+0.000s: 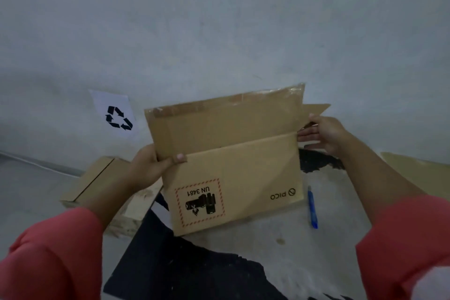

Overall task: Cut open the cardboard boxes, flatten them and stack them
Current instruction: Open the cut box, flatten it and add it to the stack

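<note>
Dim, flat, bluish light with no clear source leaves the box (233,173) evenly lit and shadows weak. Tape (292,90) along the box's top edge catches a faint sheen (the only glare). Below the box the sleeves (48,256) look soft and stretched by the wide lens, and the whole picture is slightly blurred and grainy.

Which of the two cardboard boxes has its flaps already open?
The PICO box with the UN 3481 label, held by the left hand and right hand: its long flap stands up. The plain box left of it is shut.
</note>
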